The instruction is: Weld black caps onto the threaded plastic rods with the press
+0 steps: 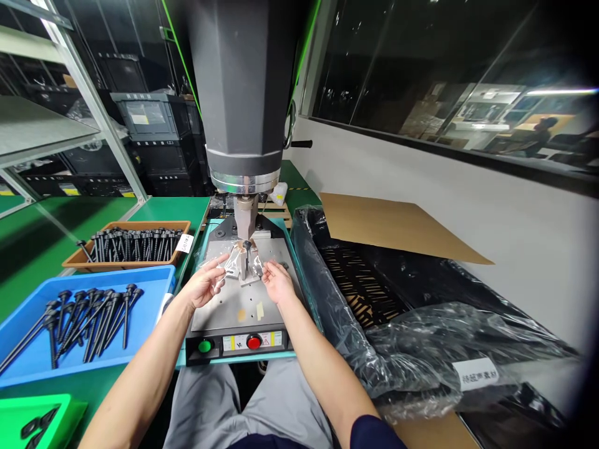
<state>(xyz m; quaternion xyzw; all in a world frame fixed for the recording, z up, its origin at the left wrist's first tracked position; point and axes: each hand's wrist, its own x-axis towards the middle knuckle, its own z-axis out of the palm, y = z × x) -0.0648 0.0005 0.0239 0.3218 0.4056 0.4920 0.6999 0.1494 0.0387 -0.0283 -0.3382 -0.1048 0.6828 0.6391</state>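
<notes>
My left hand (206, 285) is at the left of a metal fixture (243, 269), its index finger stretched out and the fingers apart, with nothing seen in it. At the fixture's right, my right hand (279, 284) has thumb and fingers drawn together in a pinch, close to a shiny clear plastic piece (257, 264); whether it grips anything is too small to tell. A dark part (247, 246) stands upright in the fixture, directly under the metal horn (246, 217) of a large grey press head (243, 93). The steel base plate (219, 315) lies beneath both hands.
A green button (204, 346) and a red button (253, 342) sit on the machine's front. Black ribbed rods fill a brown tray (126, 265) and a blue tray (154, 284) at left. A plastic-lined box (318, 280) with dark strips and a cardboard sheet (402, 227) stands right.
</notes>
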